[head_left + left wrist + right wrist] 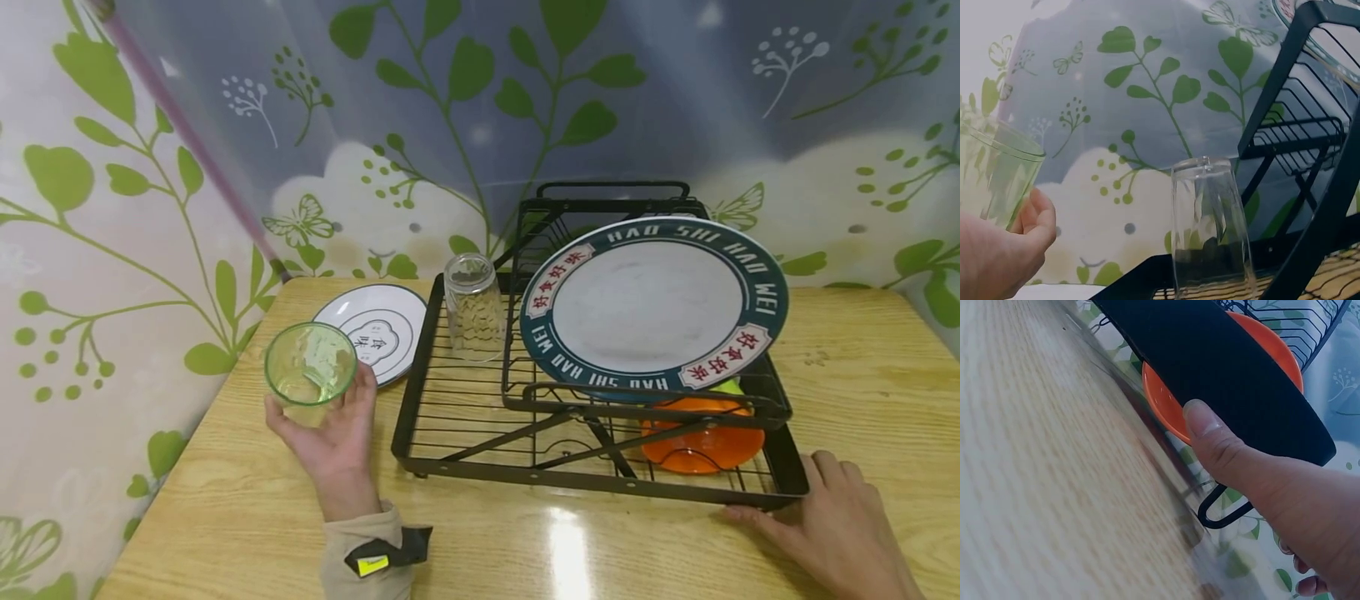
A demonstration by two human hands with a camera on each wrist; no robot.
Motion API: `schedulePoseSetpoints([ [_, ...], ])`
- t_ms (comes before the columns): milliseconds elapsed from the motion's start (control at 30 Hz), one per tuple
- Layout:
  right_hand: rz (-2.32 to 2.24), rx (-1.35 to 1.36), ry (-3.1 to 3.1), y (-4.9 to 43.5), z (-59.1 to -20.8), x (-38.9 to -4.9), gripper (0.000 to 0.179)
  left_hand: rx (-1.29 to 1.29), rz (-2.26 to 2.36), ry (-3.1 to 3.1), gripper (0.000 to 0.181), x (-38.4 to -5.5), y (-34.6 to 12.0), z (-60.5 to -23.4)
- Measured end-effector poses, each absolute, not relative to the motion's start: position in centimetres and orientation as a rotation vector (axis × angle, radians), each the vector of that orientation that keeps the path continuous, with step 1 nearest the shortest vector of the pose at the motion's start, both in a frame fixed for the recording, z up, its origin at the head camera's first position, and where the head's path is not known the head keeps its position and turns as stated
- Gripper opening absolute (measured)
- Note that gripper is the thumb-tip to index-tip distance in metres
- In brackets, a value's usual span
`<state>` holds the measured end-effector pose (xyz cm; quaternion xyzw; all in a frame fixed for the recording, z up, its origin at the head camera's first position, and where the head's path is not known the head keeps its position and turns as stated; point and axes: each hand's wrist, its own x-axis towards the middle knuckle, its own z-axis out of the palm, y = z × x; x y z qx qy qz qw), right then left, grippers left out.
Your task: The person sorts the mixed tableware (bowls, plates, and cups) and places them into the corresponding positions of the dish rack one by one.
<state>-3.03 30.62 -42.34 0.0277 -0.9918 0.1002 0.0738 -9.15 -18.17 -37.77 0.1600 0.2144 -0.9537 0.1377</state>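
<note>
My left hand (341,437) holds a green-tinted clear glass (311,364) above the table, left of a black two-tier dish rack (472,471). The thumb and fingers curl round its side, and its mouth faces up toward the head camera. At the front right corner of the rack my right hand (843,521) grips the frame. In the right wrist view its thumb (1216,440) presses on the rack's black side. A clear glass (474,312) stands upside down on the lower tier's left part.
A large white plate with a dark green rim (652,304) lies tilted on the upper tier. Under it sits an orange bowl (701,446), with something yellow-green partly hidden. A small white plate (386,308) lies on the wooden table (247,508) behind the left hand. Leaf-patterned cloth (420,167) hangs behind.
</note>
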Motion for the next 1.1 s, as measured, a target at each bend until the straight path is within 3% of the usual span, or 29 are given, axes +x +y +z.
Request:
schedulePoseSetpoints([
  [300,0.233,0.12,-2.975,30.9,-42.6,-2.9,0.104,0.28,-2.814,0.086,0.063,-9.3,-17.5,-37.5],
  [1100,0.274,0.084,-2.951,31.0,-42.7,-3.0,0.094,0.407,-2.749,-0.457,0.066,-9.4,-15.3,-36.9],
])
